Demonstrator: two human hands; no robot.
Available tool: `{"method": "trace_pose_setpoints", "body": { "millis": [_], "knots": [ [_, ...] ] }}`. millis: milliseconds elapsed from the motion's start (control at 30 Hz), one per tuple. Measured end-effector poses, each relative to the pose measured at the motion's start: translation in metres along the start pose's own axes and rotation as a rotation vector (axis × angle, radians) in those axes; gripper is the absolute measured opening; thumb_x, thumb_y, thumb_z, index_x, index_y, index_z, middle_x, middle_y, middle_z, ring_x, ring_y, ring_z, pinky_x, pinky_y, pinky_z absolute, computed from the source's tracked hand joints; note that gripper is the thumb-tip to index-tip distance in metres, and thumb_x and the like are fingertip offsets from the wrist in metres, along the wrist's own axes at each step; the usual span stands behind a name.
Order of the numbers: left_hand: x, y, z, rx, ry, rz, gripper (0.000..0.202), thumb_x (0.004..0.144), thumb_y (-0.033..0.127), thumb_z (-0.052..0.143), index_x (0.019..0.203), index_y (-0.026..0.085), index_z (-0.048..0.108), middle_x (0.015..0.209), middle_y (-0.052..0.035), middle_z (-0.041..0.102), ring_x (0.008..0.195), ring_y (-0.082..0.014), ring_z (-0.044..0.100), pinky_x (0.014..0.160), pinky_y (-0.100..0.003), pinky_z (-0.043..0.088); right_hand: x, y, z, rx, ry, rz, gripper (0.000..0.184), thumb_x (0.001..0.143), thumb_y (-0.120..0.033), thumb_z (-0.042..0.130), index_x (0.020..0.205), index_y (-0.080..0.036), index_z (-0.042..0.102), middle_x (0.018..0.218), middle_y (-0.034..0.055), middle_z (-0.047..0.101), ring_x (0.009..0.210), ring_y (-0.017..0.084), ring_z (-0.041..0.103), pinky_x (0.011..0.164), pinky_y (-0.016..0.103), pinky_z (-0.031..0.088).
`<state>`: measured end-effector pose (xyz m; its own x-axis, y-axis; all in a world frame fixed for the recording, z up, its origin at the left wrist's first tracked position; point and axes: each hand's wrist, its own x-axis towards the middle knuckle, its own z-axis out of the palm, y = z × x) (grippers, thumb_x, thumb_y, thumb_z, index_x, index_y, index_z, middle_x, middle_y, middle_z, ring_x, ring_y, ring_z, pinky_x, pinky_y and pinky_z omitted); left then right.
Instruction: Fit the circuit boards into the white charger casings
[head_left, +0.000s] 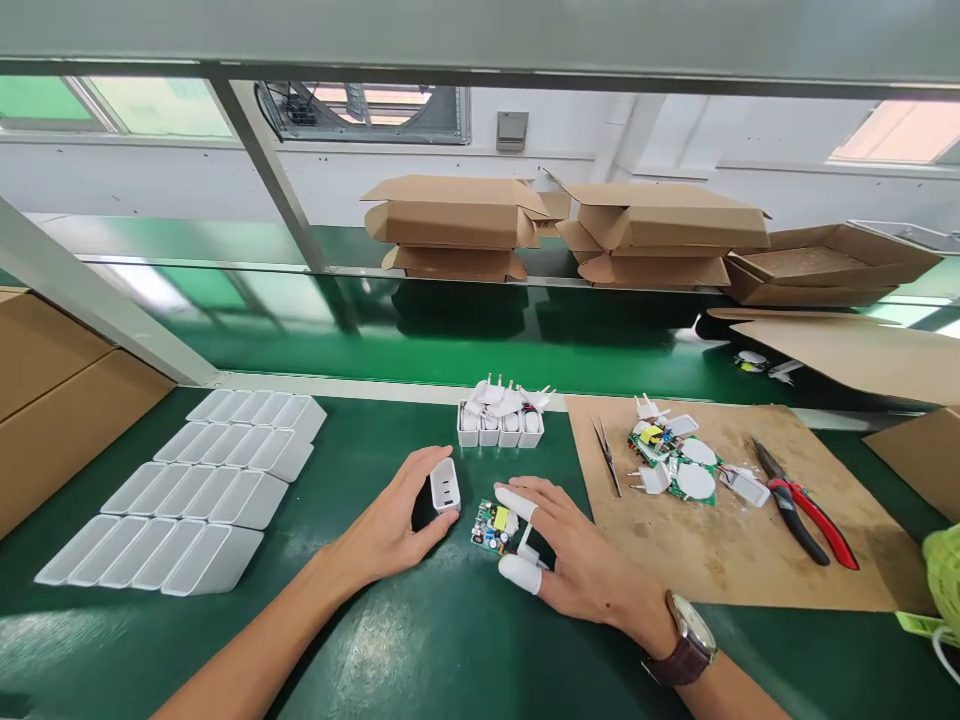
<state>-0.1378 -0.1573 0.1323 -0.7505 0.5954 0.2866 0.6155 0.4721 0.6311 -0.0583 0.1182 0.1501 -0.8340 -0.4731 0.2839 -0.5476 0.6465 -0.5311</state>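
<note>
Green bench (390,660), brown sheet (750,575) over its right side. Left: four rows of white cases (184,500). Mid-bench, left hand (382,520) and right hand (581,560) side by side; pliers (786,491) well apart, right. Just far: plug-topped cases (500,432). White housing (445,487) gripped between left thumb and fingers. Circuit board (491,527) pinched by right capped finger and thumb, partly hidden by them.
</note>
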Motion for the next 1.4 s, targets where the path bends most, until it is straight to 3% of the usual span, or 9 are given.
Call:
{"method": "trace_pose_setpoints", "body": {
  "millis": [100, 167, 300, 433, 633, 767, 867, 1067, 1400],
  "knots": [
    [0.001, 0.0, 0.001, -0.009, -0.005, -0.006, 0.07, 0.097, 0.023, 0.064, 0.158, 0.028, 0.03, 0.154, -0.0158, 0.05, 0.141, -0.0308, 0.054, 0.118, -0.05, 0.049, 0.002, -0.006, 0.003, -0.095, 0.015, 0.04, 0.057, 0.091, -0.041, 0.075, 0.138, -0.016, 0.055, 0.127, 0.0178, 0.067, 0.119, 0.034, 0.06, 0.1, 0.057, 0.056],
    [0.002, -0.001, 0.002, -0.019, -0.019, -0.017, 0.071, 0.097, 0.023, 0.064, 0.159, 0.027, 0.028, 0.156, -0.016, 0.048, 0.143, -0.031, 0.052, 0.118, -0.05, 0.048, 0.003, -0.008, 0.004, -0.151, -0.006, 0.041, 0.047, 0.088, -0.03, 0.075, 0.131, -0.016, 0.06, 0.122, 0.0164, 0.068, 0.112, 0.033, 0.062, 0.096, 0.057, 0.058],
    [0.004, -0.002, 0.004, -0.049, -0.032, -0.025, 0.073, 0.097, 0.022, 0.064, 0.16, 0.027, 0.027, 0.158, -0.0163, 0.045, 0.145, -0.0311, 0.05, 0.119, -0.05, 0.047, 0.002, -0.003, -0.001, -0.161, -0.016, 0.004, 0.054, 0.088, -0.012, 0.065, 0.14, -0.021, 0.055, 0.129, 0.0144, 0.066, 0.12, 0.031, 0.062, 0.099, 0.053, 0.059],
    [0.007, -0.003, 0.005, -0.068, -0.037, -0.069, 0.078, 0.093, 0.031, 0.072, 0.159, 0.025, 0.03, 0.156, -0.0166, 0.048, 0.142, -0.0323, 0.054, 0.116, -0.05, 0.05, -0.001, 0.009, -0.003, -0.16, 0.026, -0.022, 0.06, 0.086, -0.01, 0.063, 0.144, -0.024, 0.052, 0.125, 0.0125, 0.068, 0.119, 0.03, 0.065, 0.096, 0.051, 0.06],
    [0.009, -0.006, 0.011, -0.058, -0.043, -0.163, 0.079, 0.093, 0.039, 0.073, 0.159, 0.026, 0.032, 0.152, -0.0157, 0.055, 0.139, -0.0342, 0.057, 0.11, -0.052, 0.053, 0.01, 0.01, -0.007, -0.153, 0.146, -0.118, 0.052, 0.087, -0.009, 0.059, 0.136, -0.025, 0.053, 0.116, 0.0089, 0.071, 0.112, 0.027, 0.067, 0.093, 0.047, 0.061],
    [0.008, -0.007, 0.017, -0.079, 0.001, -0.082, 0.084, 0.091, 0.029, 0.075, 0.16, 0.027, 0.029, 0.147, -0.0138, 0.059, 0.134, -0.0318, 0.06, 0.11, -0.05, 0.054, 0.026, 0.0, -0.024, -0.241, 0.3, -0.208, 0.048, 0.091, -0.011, 0.06, 0.136, -0.024, 0.053, 0.119, 0.0107, 0.07, 0.115, 0.029, 0.067, 0.095, 0.05, 0.06],
    [0.009, -0.004, 0.019, -0.1, 0.059, 0.042, 0.087, 0.09, 0.02, 0.074, 0.161, 0.03, 0.025, 0.139, -0.0116, 0.063, 0.126, -0.0292, 0.064, 0.107, -0.049, 0.056, 0.034, -0.009, -0.031, -0.272, 0.333, -0.245, 0.052, 0.092, -0.012, 0.06, 0.142, -0.025, 0.05, 0.123, 0.012, 0.069, 0.119, 0.03, 0.066, 0.096, 0.052, 0.06],
    [0.009, 0.002, 0.018, -0.089, 0.133, 0.156, 0.081, 0.095, 0.017, 0.066, 0.161, 0.03, 0.022, 0.14, -0.0134, 0.061, 0.129, -0.03, 0.06, 0.11, -0.053, 0.052, 0.03, -0.008, -0.013, -0.4, 0.33, -0.328, 0.059, 0.089, -0.011, 0.06, 0.146, -0.017, 0.049, 0.124, 0.0162, 0.07, 0.119, 0.034, 0.065, 0.095, 0.058, 0.06],
    [0.006, 0.005, 0.017, -0.064, 0.066, 0.136, 0.083, 0.091, 0.008, 0.063, 0.16, 0.031, 0.023, 0.145, -0.0108, 0.06, 0.137, -0.0296, 0.051, 0.114, -0.052, 0.051, 0.021, -0.009, -0.002, -0.46, 0.331, -0.297, 0.056, 0.091, -0.009, 0.058, 0.147, -0.011, 0.047, 0.122, 0.0178, 0.07, 0.119, 0.034, 0.063, 0.097, 0.057, 0.06]
  ]
}}
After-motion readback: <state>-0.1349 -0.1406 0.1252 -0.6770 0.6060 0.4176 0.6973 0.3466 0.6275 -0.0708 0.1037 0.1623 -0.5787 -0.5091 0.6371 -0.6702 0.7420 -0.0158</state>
